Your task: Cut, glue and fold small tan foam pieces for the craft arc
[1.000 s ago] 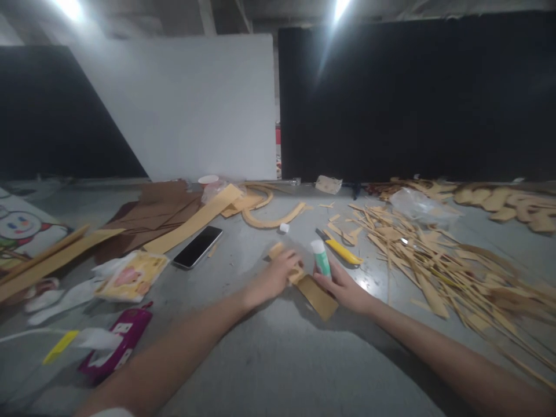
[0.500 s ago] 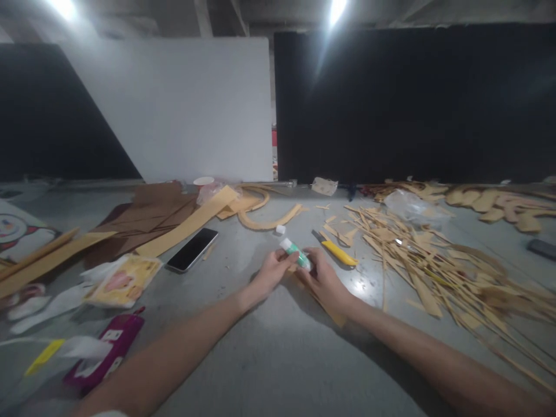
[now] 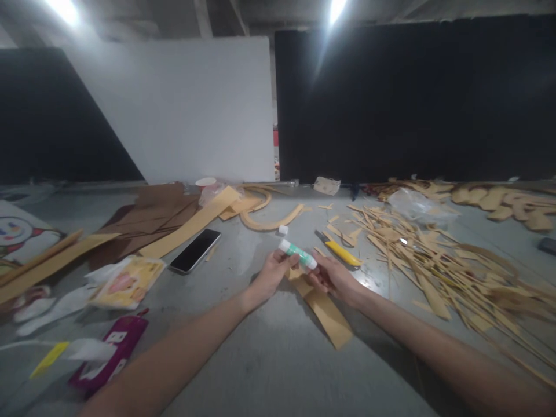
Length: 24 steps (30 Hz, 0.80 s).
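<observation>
A green and white glue stick (image 3: 297, 254) lies sideways between both my hands, just above the grey floor. My right hand (image 3: 332, 277) grips its right end, fingers closed round it. My left hand (image 3: 273, 273) pinches its left end, at the white cap. Under my hands lies a tan cardboard strip (image 3: 326, 311), running down to the right. A small white cap (image 3: 282, 230) sits on the floor just beyond the glue stick.
A yellow utility knife (image 3: 341, 251) lies right of my hands. A black phone (image 3: 195, 250) lies to the left. A heap of thin cardboard offcuts (image 3: 438, 260) spreads at right. Brown cardboard sheets (image 3: 150, 217), curved cardboard pieces (image 3: 271, 218) and a purple packet (image 3: 113, 352) lie at left.
The glue stick stood upright in my right hand a second ago; it now lies sideways and my left hand has left the cardboard strip and taken hold of its cap end.
</observation>
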Tool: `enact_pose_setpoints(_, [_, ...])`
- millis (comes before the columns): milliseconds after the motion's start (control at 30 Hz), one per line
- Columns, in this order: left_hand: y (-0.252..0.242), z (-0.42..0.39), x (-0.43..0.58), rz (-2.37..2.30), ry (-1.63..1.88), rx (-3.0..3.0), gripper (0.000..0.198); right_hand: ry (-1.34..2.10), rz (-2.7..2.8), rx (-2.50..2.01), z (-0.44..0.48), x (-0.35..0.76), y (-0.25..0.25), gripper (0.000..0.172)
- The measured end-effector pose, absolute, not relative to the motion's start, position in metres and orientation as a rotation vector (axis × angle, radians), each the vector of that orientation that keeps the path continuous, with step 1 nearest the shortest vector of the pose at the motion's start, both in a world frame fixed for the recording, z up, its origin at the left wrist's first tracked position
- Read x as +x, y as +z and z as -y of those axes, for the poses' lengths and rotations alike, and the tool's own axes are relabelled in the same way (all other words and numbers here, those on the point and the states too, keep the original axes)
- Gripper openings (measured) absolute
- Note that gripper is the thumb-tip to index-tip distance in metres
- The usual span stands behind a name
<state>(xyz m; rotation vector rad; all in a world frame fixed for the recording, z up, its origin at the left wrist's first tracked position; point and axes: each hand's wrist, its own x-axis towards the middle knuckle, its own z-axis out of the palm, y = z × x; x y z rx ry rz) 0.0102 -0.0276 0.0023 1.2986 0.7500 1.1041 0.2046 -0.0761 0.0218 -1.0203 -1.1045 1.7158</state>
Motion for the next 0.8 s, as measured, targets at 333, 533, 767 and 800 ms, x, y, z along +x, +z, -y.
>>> enact_pose_setpoints(333, [0.000,0.026,0.010,-0.749,1.108,1.281,0.054,1.314,1.187,-0.924,0.076,0.201,0.017,0.050])
enact_pose_setpoints(533, [0.002,0.028,0.008,-0.756,1.084,1.415,0.057,1.708,1.069,-0.920,0.078,0.205,0.014,0.060])
enact_pose_setpoints(767, [0.011,0.033,0.009,-0.759,1.046,1.406,0.064,1.603,1.160,-0.980,0.080,0.203,0.018,0.057])
enact_pose_setpoints(800, [0.011,0.033,0.009,-0.750,1.037,1.412,0.065,1.501,1.204,-0.973,0.081,0.202,0.020,0.055])
